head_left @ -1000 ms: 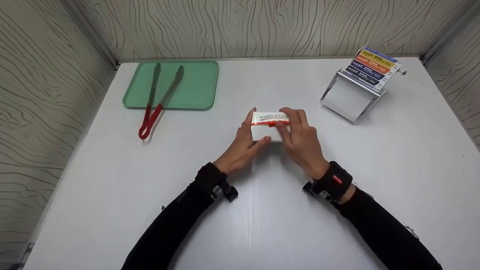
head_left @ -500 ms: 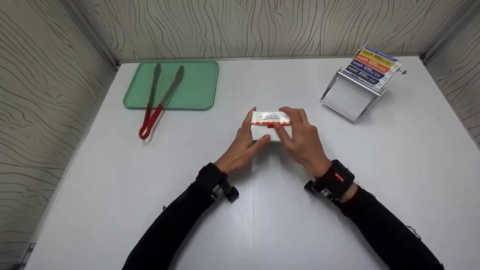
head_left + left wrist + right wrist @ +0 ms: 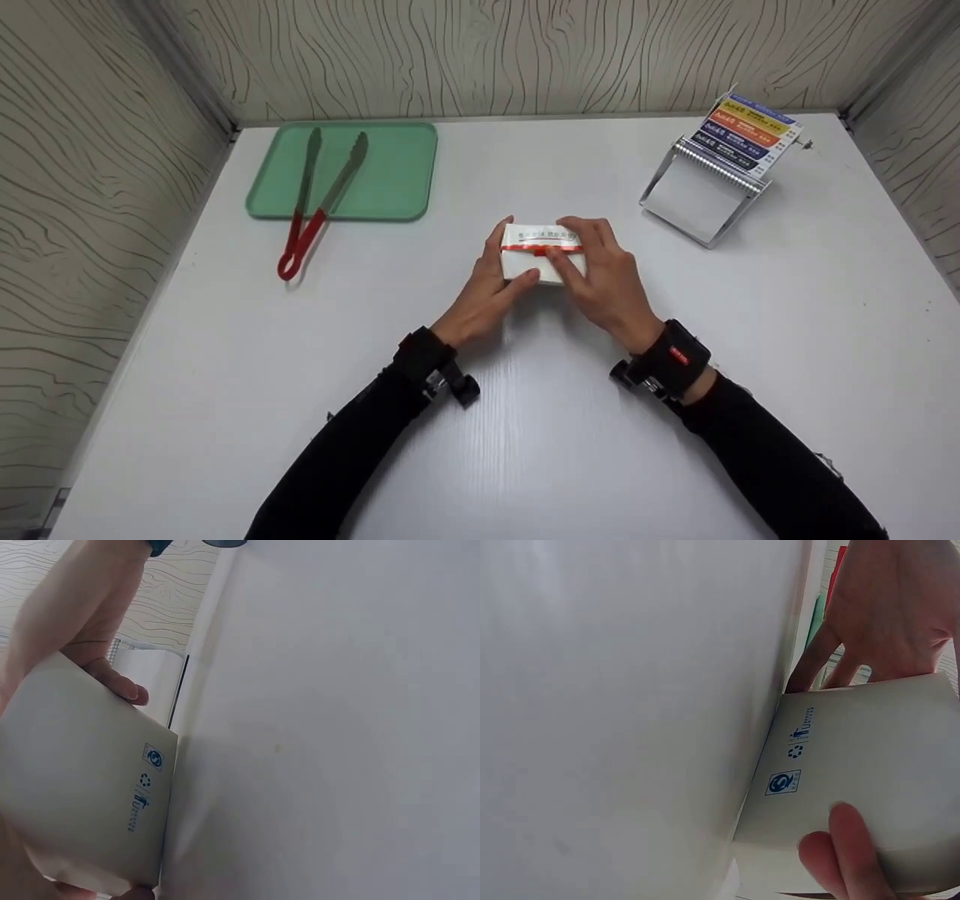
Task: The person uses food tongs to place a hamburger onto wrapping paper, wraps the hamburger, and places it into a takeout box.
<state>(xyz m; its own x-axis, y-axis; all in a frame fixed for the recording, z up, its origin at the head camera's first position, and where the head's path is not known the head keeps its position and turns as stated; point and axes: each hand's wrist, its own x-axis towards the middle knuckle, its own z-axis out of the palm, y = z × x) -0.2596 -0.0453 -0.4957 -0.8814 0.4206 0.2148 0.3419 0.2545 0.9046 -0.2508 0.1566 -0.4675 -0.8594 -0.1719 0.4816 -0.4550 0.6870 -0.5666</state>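
A small white cardboard box (image 3: 523, 261) with an orange-red stripe and grey printing on its top is held between both hands, near the middle of the table. My left hand (image 3: 484, 296) grips its left end, thumb along the near face. At the right end, my right hand (image 3: 607, 281) holds the box with fingers over the far edge, its thumb on the small red tab (image 3: 540, 253) at the stripe. Blue printed marks show on the white box face (image 3: 82, 750) in the left wrist view and on the same box (image 3: 900, 765) in the right wrist view.
Back left on the white table (image 3: 225, 360) lies a green tray (image 3: 397, 172); red-handled tongs (image 3: 306, 244) rest partly on it, handles overhanging its near edge. A metal stand (image 3: 697, 202) with colour-striped printed panels stands back right. Patterned walls (image 3: 525, 60) border the table.
My right thumb and the red tab under it have shifted slightly left and down. Both hands otherwise keep their grip on the box, which stays in place.
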